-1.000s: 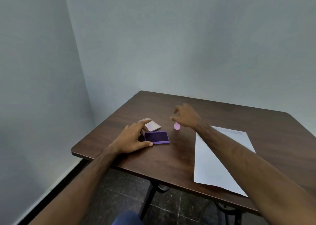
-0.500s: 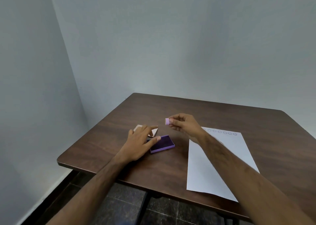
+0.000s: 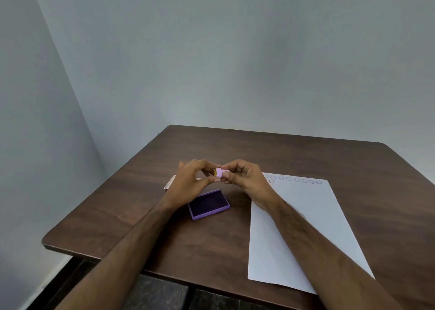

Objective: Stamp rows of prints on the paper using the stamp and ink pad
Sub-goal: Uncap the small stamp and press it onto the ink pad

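Note:
A small pink stamp (image 3: 219, 173) is held above the table between both hands, lying sideways with its face turned left. My right hand (image 3: 244, 176) pinches its right end; the fingertips of my left hand (image 3: 190, 180) touch its left end. Below them the open purple ink pad (image 3: 209, 204) lies on the brown table (image 3: 306, 159). To the right lies the white paper (image 3: 306, 227), with one row of round prints along its far edge and one print starting a second row.
The ink pad's pale lid (image 3: 170, 184) lies flat behind my left hand, mostly hidden. The table stands in a corner between two grey walls. Its near edge runs under my forearms, with dark floor below.
My right hand picked the stamp up off the table and brought it toward me. My left hand left the ink pad and rose to meet the stamp. The view tilted down.

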### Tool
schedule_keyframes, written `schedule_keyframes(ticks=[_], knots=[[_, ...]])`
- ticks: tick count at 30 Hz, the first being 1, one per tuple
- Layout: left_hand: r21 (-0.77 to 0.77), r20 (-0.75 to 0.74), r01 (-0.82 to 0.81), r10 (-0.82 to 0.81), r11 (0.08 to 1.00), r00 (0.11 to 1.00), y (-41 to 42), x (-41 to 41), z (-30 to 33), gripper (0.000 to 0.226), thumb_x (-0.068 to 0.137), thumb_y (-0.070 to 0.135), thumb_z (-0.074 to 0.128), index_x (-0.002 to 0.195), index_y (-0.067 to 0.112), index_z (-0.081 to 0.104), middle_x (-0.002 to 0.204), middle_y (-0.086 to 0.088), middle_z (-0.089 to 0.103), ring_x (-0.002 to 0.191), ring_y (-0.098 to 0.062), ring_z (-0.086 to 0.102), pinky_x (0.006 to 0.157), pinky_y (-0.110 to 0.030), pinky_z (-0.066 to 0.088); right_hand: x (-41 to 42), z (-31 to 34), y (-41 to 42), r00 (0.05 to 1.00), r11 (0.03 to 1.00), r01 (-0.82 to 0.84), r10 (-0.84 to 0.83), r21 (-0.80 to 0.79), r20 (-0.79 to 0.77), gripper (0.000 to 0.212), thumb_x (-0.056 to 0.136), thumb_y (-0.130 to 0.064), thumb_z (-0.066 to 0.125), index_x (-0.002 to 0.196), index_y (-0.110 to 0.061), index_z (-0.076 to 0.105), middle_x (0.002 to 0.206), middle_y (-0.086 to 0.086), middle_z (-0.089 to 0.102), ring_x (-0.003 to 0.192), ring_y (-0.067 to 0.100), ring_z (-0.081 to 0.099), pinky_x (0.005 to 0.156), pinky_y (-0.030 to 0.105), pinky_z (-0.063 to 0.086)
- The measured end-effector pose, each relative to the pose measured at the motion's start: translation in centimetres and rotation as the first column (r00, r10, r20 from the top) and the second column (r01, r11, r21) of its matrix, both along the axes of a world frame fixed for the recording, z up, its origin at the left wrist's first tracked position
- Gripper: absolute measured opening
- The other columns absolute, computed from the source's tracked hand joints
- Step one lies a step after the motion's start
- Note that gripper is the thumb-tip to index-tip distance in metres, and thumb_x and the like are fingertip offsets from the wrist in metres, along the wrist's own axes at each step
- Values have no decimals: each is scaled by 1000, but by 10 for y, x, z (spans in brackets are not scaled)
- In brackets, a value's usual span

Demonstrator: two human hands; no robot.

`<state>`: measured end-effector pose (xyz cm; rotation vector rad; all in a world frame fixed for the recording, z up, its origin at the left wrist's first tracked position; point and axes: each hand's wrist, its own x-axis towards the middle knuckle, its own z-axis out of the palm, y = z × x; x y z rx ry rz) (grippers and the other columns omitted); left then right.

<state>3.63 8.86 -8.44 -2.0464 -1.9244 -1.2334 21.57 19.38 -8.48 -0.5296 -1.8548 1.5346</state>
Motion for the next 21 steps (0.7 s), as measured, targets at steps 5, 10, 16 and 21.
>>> schedule_keyframes(ticks=[5,10,16,21], knots=[[7,107,-21,21,1000,994,8,-12,3,22,82,34,78,102,29,71,93,21,69,90,-1,64,87,-30,46,0,-4,5,990,993,114,-115,-25,-81,23,90,-9,71,112,-3,70,105,10,76,94,18,73,85,27,59],[-184,-79,-84,70,979,994,24,-23,11,22,86,33,74,107,35,68,101,19,69,100,-1,61,102,-44,38,0,-8,9,971,975,181,-197,-129,-132,22,90,-12,71,112,-7,71,104,8,78,97,23,74,90,34,60],[-342,-49,-48,33,938,998,42,-29,9,20,89,33,71,109,33,68,114,18,70,112,0,58,105,-40,30,0,-7,8,965,963,193,-221,-189,-143,20,90,-10,70,110,-9,71,103,7,78,97,24,75,90,34,60],[-440,-129,-34,-25,898,991,46,-31,7,27,94,38,63,119,32,70,137,4,59,130,-17,43,110,-43,27,0,-6,9,965,961,195,-224,-198,-136,21,91,-10,69,111,-9,71,103,8,78,97,24,75,90,34,60]])
